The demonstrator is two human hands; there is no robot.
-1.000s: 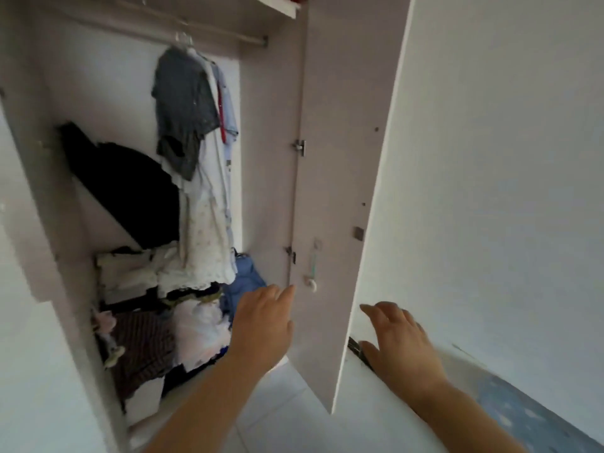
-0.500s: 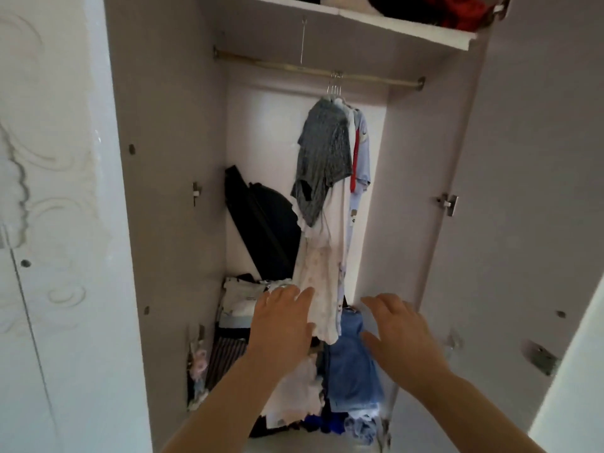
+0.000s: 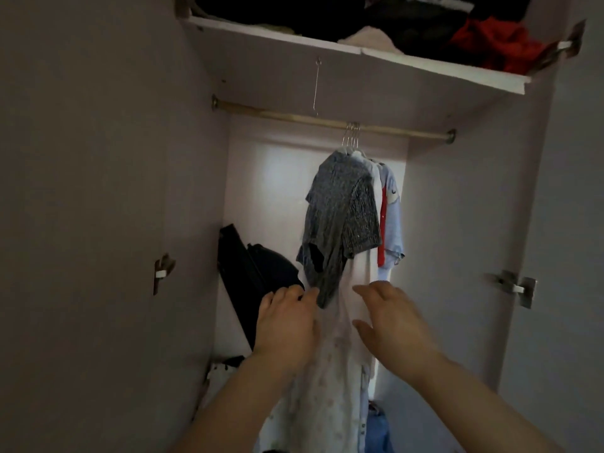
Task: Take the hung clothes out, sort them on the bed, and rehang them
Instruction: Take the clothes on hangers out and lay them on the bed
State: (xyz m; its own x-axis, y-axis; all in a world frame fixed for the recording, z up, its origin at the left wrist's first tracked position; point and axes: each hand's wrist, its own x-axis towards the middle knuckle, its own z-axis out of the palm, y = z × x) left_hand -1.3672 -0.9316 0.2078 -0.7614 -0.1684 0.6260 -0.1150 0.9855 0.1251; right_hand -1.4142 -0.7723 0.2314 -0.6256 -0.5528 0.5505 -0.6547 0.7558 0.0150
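- The left grip (image 3: 287,322) is raised below the rail (image 3: 277,115), fingers loosely extended and holding nothing; its thumb tip is at the low hem of the grey top (image 3: 340,217), though whether it touches cannot be told.
- The right grip (image 3: 395,325) is level with it, fingers spread wide and empty, in front of the white dress (image 3: 330,371).
- The hung clothes are bunched right of the rail's middle on wire hangers (image 3: 352,135): grey top in front, white dress behind it, a blue shirt (image 3: 392,223) with a red strip farthest right.
- A black bag (image 3: 258,276) leans on the back wall, below the rail's left end.
- A shelf (image 3: 359,58) above the rail carries dark and red clothes (image 3: 496,40).
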